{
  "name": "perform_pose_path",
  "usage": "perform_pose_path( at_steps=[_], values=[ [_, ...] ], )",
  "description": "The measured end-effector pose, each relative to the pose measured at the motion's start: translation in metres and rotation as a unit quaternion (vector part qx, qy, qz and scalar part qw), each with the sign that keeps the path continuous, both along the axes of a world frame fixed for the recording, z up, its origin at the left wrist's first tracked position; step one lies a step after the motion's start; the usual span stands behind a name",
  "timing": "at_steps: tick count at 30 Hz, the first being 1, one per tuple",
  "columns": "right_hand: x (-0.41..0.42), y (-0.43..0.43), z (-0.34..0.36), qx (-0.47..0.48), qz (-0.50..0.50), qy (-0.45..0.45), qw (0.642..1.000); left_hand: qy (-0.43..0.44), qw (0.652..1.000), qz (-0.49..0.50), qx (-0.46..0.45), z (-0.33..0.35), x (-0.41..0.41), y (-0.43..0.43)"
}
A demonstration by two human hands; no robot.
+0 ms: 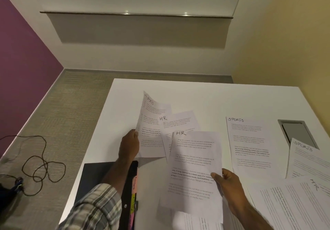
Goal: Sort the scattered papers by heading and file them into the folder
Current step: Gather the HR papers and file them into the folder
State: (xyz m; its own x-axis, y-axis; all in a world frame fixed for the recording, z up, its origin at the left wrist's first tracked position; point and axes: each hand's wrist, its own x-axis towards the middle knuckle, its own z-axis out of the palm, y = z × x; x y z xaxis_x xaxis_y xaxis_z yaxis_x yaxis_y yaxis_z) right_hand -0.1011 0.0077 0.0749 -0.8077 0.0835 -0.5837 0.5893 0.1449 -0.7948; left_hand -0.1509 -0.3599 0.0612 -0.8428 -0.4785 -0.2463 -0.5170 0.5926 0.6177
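Note:
My left hand (pixel 129 145) grips the left edge of a fanned bunch of papers: a sheet headed SPORTS (pixel 151 117) with a sheet headed HR (pixel 180 122) over it. My right hand (pixel 225 183) pinches the right edge of another HR sheet (pixel 193 169), held up in front of them. The dark folder (pixel 92 179) lies open on the white table's near left, with coloured tab dividers (pixel 134 194) along its spine, partly under my left forearm. More sheets lie flat on the right: a SPORTS sheet (pixel 250 146), another SPORTS sheet (pixel 309 160) and an HR sheet (pixel 294 204).
The white table (pixel 205 94) ends at its left edge above grey carpet. A tangled black cable (pixel 41 167) lies on the floor at left. A grey recessed cable hatch (pixel 296 133) sits in the table at right. More papers lie near the front edge (pixel 198 220).

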Motion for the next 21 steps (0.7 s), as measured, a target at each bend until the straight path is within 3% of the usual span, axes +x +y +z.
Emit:
perform_pose_path(
  at_steps=[8, 13, 17, 21],
  values=[
    [0.005, 0.006, 0.009, 0.003, -0.013, 0.023, 1.000, 0.077, 0.994, 0.067, -0.031, 0.074, 0.042, -0.016],
    [0.008, 0.010, 0.018, -0.014, -0.010, 0.033, 0.999, 0.110, 0.979, 0.171, -0.009, 0.114, 0.076, -0.041],
    [0.006, 0.009, 0.027, -0.023, 0.001, 0.043, 0.999, 0.111, 0.968, 0.192, 0.118, 0.130, 0.107, -0.040],
    [0.004, 0.003, 0.038, -0.069, 0.021, 0.042, 0.997, 0.042, 0.958, 0.151, 0.239, 0.111, 0.121, -0.017]
  ],
)
